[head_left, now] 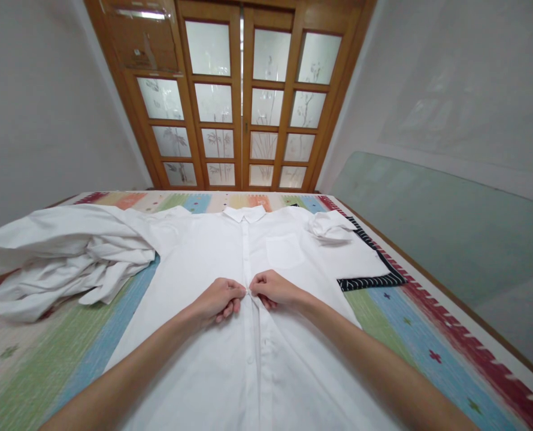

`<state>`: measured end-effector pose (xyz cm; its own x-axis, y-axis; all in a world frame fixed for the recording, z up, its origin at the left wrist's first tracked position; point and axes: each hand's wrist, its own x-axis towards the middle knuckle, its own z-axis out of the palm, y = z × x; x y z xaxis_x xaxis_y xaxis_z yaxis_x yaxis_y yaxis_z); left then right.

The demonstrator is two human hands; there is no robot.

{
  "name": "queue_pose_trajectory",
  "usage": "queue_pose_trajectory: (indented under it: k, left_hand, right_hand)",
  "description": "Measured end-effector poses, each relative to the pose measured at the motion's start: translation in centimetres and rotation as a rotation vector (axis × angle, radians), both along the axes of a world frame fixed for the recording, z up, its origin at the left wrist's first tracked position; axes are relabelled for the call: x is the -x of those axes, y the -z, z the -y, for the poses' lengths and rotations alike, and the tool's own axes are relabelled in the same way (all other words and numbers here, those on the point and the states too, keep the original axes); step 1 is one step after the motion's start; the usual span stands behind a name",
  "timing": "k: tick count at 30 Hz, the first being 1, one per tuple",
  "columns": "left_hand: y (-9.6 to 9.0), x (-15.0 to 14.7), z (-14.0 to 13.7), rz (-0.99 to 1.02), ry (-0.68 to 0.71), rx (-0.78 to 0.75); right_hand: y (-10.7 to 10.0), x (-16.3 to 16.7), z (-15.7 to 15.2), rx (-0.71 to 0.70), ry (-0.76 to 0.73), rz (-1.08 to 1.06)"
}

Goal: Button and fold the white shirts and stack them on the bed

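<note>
White shirt (199, 257) lying flat, mid-scene, collar (245, 214) to the far side! Left hand (225, 298) and right hand (273, 288) meet at the front placket (250, 341), fingers closed, each pinching cloth. Looks like button work: best to steady one edge, keep the cloth slack and square the hole to the button. Outward, crumpled white cloth (78, 257) heaps left, black-and-white fabric (365, 282) peeks out right, over a striped cover (383, 317).

The bare left forearm (143, 359) and right forearm (360, 347) angle forward and inward. The left hand (224, 298) and right hand (275, 288) nearly meet, both pinching, lower fingers (229, 310) curled.
</note>
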<state>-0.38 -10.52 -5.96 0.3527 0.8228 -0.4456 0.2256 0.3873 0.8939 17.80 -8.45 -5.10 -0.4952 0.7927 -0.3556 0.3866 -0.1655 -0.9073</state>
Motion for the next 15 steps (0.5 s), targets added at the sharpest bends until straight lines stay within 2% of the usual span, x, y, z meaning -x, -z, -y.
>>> queue_pose_trajectory:
  k: [9, 15]
  left_hand:
    - [-0.31, -0.05, -0.03, 0.022, -0.013, 0.001]
    - [-0.64, -0.24, 0.22, 0.004, -0.001, -0.018]
  right_hand:
    - [0.53, 0.18, 0.01, -0.057, 0.068, -0.029]
    - [-0.23, 0.16, 0.18, -0.024, 0.055, -0.017]
